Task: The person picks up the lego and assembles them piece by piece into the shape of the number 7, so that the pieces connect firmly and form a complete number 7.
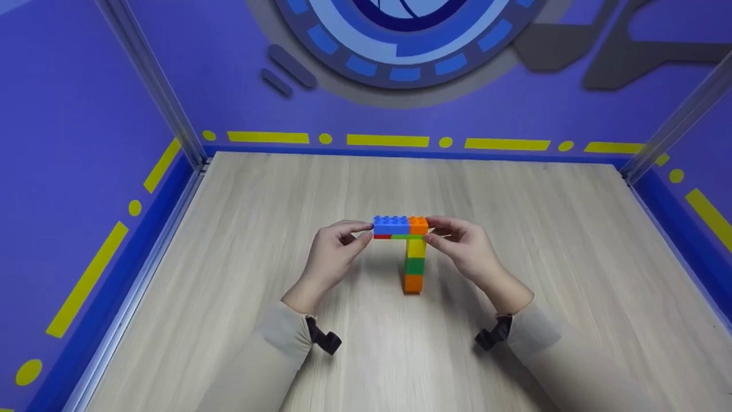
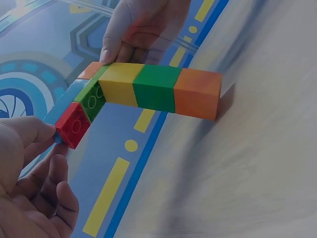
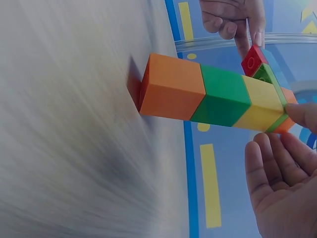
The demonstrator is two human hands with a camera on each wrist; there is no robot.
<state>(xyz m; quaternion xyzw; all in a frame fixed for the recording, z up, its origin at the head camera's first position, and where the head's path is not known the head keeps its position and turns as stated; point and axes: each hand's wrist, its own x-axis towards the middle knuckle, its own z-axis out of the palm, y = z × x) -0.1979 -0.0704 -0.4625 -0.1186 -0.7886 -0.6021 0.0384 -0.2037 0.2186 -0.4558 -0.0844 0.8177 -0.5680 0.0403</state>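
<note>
A toy brick build stands on the table in the middle of the head view. Its column has an orange brick at the bottom, a green brick above and a yellow brick on top. Across the column lies an arm of thin red and green pieces, topped by a blue brick and another orange brick. My left hand pinches the arm's free end, at the red and blue pieces. Between thumb and fingers, my right hand holds the orange end above the column.
The pale wood table extends around the build. Blue walls with yellow markings rise behind and at both sides, joined by metal corner posts. Black wrist mounts sit on both sleeves.
</note>
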